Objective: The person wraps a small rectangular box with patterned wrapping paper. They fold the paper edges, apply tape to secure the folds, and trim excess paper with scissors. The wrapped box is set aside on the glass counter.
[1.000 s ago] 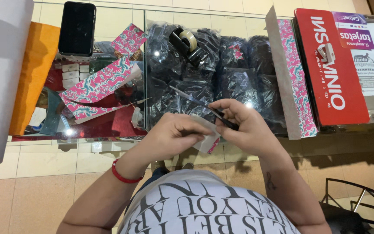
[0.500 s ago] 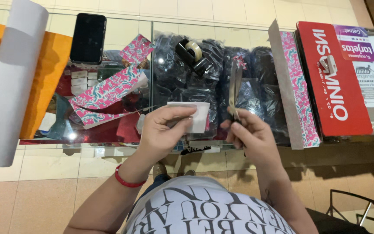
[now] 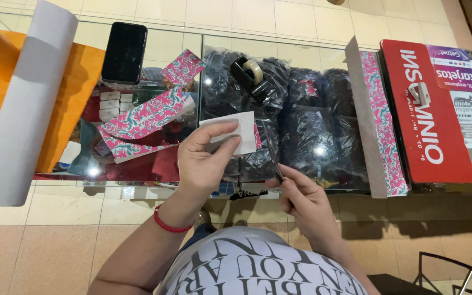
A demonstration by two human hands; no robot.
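A small white paper piece [image 3: 235,133], with a thin pink patterned edge showing on its right side, is pinched in the left hand [image 3: 203,158]: thumb across its lower face, fingers behind, held up over the glass counter [image 3: 279,46]. The right hand [image 3: 304,199] sits just beside it, lower and to the right, closed around the handles of dark scissors [image 3: 271,150] whose blades point up toward the paper's right edge; whether the blades touch the paper cannot be told. The two hands are near each other but apart. A red band circles the left wrist.

On the counter beyond the hands lie strips of pink and teal patterned paper [image 3: 146,117], a black phone [image 3: 124,52] lying flat, and a tape dispenser [image 3: 249,74] resting above dark plastic-wrapped goods seen through the glass. At far left a white roll [image 3: 25,104] lies over orange paper [image 3: 80,82]. To the right stands a long folded sheet of the patterned paper [image 3: 375,114], with a red printed sign [image 3: 430,109] just beside it
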